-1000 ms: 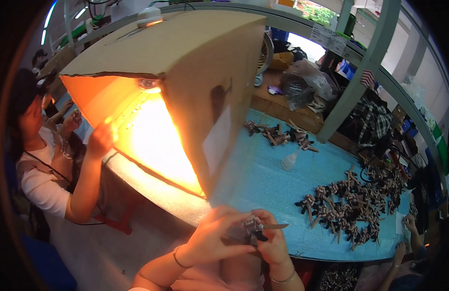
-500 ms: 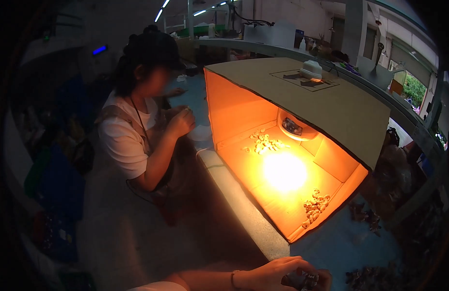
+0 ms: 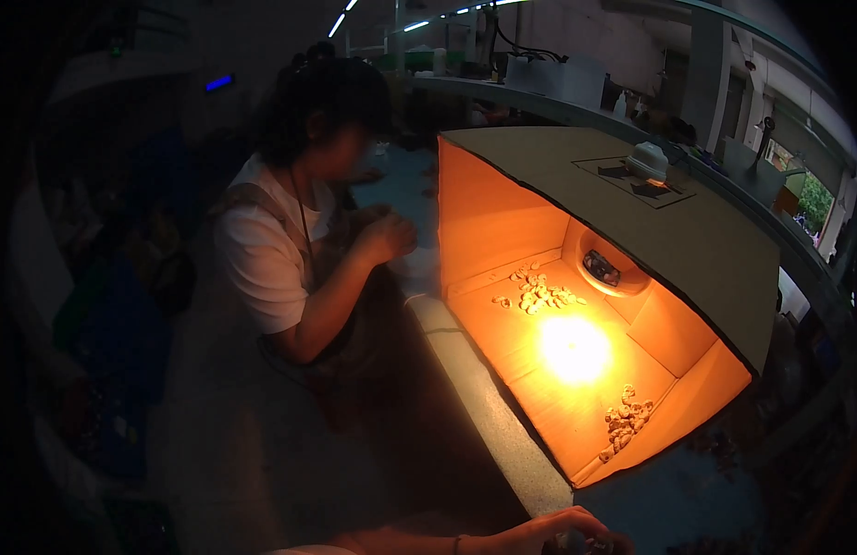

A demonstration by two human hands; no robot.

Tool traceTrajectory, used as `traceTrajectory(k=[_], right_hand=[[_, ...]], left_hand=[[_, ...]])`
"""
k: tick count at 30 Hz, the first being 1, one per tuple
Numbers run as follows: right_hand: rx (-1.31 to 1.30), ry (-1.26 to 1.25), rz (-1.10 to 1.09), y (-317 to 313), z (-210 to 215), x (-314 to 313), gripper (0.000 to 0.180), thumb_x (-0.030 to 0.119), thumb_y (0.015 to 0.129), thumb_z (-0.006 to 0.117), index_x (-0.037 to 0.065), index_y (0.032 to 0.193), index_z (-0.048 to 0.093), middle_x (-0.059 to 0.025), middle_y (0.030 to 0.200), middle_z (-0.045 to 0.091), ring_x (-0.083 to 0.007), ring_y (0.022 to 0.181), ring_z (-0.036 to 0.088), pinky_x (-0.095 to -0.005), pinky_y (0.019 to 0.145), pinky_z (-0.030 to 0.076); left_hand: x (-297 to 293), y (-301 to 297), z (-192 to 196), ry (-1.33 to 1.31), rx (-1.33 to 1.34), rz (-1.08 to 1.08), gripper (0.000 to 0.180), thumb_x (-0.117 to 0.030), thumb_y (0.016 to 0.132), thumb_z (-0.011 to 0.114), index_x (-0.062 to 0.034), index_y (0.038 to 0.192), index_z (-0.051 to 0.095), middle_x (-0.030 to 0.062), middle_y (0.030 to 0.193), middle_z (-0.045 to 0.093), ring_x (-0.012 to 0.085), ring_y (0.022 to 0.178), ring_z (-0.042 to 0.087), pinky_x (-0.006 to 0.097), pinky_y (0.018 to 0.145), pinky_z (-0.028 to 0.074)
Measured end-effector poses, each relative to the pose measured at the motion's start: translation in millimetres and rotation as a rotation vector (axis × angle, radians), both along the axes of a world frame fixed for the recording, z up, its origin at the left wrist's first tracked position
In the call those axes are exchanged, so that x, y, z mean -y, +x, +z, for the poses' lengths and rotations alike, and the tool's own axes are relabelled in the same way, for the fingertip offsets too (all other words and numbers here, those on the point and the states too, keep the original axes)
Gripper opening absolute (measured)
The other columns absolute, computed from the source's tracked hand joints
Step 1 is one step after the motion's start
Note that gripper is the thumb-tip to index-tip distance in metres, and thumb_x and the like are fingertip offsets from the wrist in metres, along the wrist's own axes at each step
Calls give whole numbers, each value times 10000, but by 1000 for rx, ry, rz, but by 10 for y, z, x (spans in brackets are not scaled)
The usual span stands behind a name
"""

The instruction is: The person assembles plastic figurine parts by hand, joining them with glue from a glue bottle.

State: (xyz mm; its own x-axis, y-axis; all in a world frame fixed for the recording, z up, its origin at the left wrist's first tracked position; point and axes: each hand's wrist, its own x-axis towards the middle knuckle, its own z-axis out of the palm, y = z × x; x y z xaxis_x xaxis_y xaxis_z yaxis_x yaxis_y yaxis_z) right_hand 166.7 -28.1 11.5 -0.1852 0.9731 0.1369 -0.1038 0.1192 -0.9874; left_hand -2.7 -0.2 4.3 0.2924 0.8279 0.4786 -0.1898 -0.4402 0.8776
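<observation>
At the bottom edge, my left hand [image 3: 549,534] comes in from the left with a thin band on the wrist. Its fingers curl around a small dark object [image 3: 569,544], which is partly cut off by the frame, so its kind is unclear. My right hand is not in view. Just beyond my left hand stands an open-fronted cardboard box [image 3: 512,365], lit bright orange inside by a lamp. Within it, small curled pieces [image 3: 544,294] lie toward the back left, and a second cluster of pieces [image 3: 626,425] lies near the front right corner.
A co-worker [image 3: 299,240] in a white top sits at the left with hands raised together. The pale bench edge [image 3: 475,398] runs along the box. A white fixture [image 3: 647,162] sits on top of the box. A shelf [image 3: 586,111] with bottles stretches behind.
The view has shifted, so the box and the co-worker appear further right and lower. My left hand sits lower in the picture, still closed around the dark object.
</observation>
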Motion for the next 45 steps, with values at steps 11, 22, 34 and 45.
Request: traceTrajectory(k=[11, 22, 34, 45], right_hand=[[-86, 16, 24, -49, -84, 68, 680, 427, 724, 697, 7, 1167, 397, -75, 995, 481, -150, 880, 484, -279, 787, 416], [554, 165, 203, 166, 279, -91, 466, 213, 721, 712, 12, 1065, 472, -85, 944, 480, -155, 833, 493, -274, 736, 428], [618, 133, 192, 293, 113, -4, 557, 205, 681, 720, 16, 1149, 485, -153, 1008, 506, -300, 956, 519, -379, 850, 398], [1108, 486, 156, 680, 11, -319, 537, 319, 627, 749, 66, 1058, 550, -128, 1023, 523, -284, 938, 507, -387, 827, 378]], left_hand=[[62, -72, 12, 32, 31, -40, 499, -189, 682, 760, -66, 1106, 525, 90, 1039, 532, 225, 948, 523, 321, 818, 433], [11, -134, -45, 175, -61, -56, 335, -198, 704, 735, -119, 995, 587, 53, 966, 560, 225, 914, 526, 357, 824, 395], [47, -154, -134, 189, -265, -29, 352, -188, 703, 713, -125, 1017, 567, 49, 961, 546, 236, 904, 509, 369, 837, 374], [-75, 278, -311, 244, -579, -10, 511, -161, 718, 685, -83, 1169, 456, 124, 1163, 491, 305, 1084, 469, 391, 916, 375]])
